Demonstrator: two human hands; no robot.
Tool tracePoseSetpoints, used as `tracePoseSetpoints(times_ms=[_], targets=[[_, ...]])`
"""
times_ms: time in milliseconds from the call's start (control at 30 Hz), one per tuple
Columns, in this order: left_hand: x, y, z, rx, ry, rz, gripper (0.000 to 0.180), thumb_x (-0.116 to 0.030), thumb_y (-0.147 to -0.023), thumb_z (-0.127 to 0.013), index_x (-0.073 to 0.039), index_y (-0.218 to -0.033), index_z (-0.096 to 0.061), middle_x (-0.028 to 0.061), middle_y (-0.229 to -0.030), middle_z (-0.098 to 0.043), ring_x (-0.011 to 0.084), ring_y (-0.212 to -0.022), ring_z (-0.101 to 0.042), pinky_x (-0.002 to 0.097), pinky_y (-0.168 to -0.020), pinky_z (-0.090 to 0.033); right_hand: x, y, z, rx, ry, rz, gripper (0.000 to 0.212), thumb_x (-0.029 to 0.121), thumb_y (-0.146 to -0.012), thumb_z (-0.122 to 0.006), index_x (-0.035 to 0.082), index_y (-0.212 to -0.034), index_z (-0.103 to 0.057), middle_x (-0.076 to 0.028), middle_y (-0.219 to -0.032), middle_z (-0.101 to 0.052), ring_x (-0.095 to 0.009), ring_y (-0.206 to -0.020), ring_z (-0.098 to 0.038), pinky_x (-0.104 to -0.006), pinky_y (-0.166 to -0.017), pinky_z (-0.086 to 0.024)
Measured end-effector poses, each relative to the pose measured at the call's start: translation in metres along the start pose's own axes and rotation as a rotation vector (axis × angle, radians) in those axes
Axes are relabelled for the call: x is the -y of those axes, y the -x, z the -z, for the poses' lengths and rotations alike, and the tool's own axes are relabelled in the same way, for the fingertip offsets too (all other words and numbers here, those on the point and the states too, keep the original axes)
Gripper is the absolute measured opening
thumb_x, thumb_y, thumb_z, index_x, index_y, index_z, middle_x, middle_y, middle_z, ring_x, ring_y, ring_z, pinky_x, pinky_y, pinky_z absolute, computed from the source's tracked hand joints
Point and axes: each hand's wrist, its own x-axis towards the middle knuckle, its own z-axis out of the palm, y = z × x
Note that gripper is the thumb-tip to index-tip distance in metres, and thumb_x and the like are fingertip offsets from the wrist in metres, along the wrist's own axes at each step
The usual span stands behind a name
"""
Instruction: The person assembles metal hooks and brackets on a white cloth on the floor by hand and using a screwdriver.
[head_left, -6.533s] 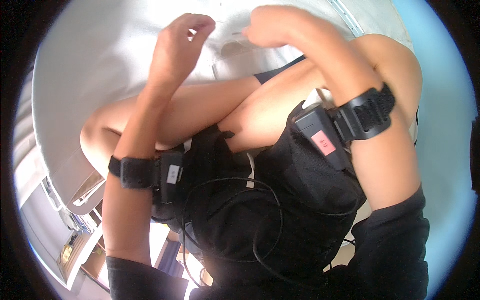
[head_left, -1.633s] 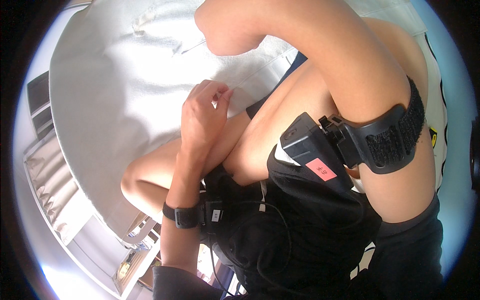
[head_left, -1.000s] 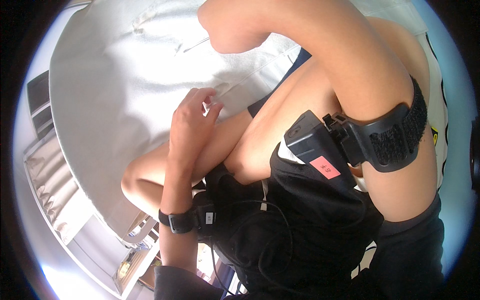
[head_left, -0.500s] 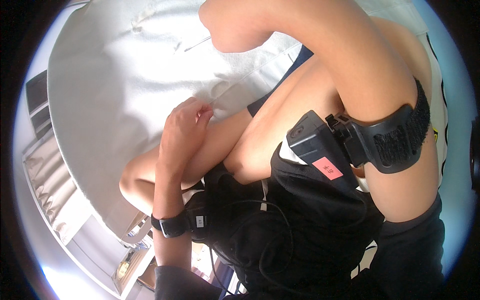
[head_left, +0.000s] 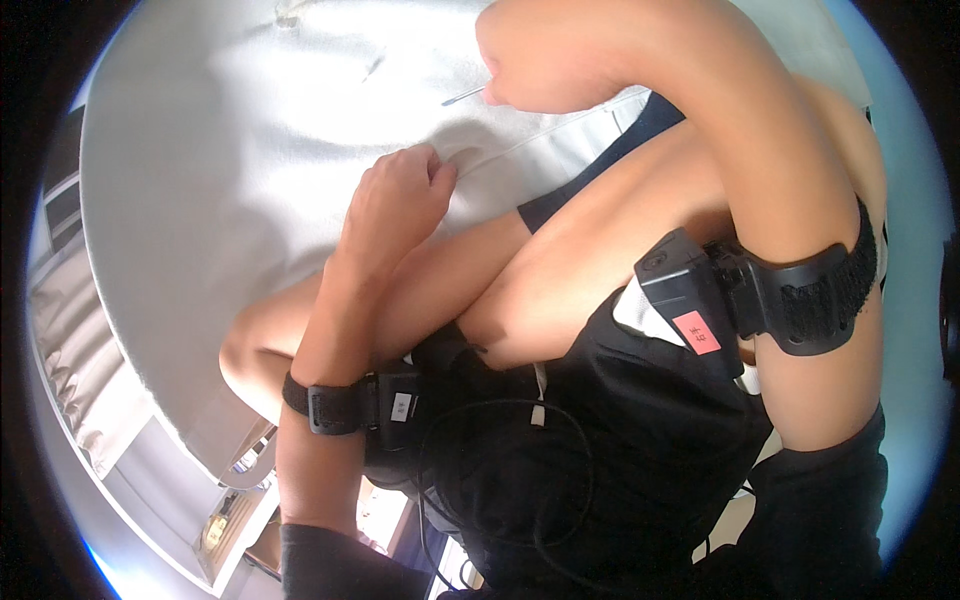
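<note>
At the top, my right hand (head_left: pixel 555 65) is closed on a thin metal rod (head_left: pixel 462 97). Its narrow, darker tip points left, over the white sheet (head_left: pixel 200 200). What sort of tool the rod belongs to cannot be made out, since the fist covers the rest. Lower and to the left, my left hand (head_left: pixel 400 195) hovers beside my crossed legs with its fingers curled in. Thumb and forefinger meet at its right side; anything between them is too small or hidden to see. A gap separates the two hands.
Black straps with box-shaped devices (head_left: pixel 690 285) sit on both my forearms, and a black cable (head_left: pixel 590 470) loops over my lap. A small clear object (head_left: pixel 290 14) lies on the sheet at the top. Shelves with items (head_left: pixel 235 520) stand below the bed's left edge.
My right hand has moved to the right with the metal rod, showing more of the sheet. My left hand has shifted up and right, its fingers still curled. The view has shifted slightly.
</note>
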Motion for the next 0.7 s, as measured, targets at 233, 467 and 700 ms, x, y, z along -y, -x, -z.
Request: tracePoseSetpoints(times_ms=[233,467,700], targets=[[0.012,0.007,0.001,-0.024,0.034,-0.025,0.022,-0.018,-0.086,-0.057,0.001,-0.078,-0.063,0.0218,-0.081,-0.066,0.0399,-0.078,-0.063,0.0473,-0.073,-0.050,0.013,-0.009,0.007,0.143,0.051,-0.066,0.027,0.014,-0.090,-0.052,0.001,-0.097,-0.075,-0.020,-0.095,-0.072,-0.032,-0.086,-0.068,-0.0425,-0.077,-0.051],[0.011,0.004,-0.005,-0.091,0.093,-0.025,0.023,-0.020,-0.084,-0.061,0.003,-0.079,-0.063,0.0196,-0.077,-0.064,0.0341,-0.072,-0.061,0.0423,-0.069,-0.050,0.013,-0.033,-0.001,0.244,0.099,-0.101,0.026,0.014,-0.090,-0.053,0.000,-0.090,-0.074,-0.020,-0.092,-0.072,-0.033,-0.081,-0.067,-0.0435,-0.074,-0.051],[0.040,-0.010,0.019,0.290,0.382,0.049,0.027,-0.025,-0.086,-0.064,0.001,-0.084,-0.068,0.0043,-0.061,-0.051,0.0090,-0.062,-0.046,0.0294,-0.058,-0.041,0.023,-0.034,-0.034,0.110,0.185,-0.032,0.024,0.018,-0.094,-0.054,-0.001,-0.090,-0.070,-0.018,-0.077,-0.066,-0.032,-0.070,-0.063,-0.0436,-0.069,-0.049]])
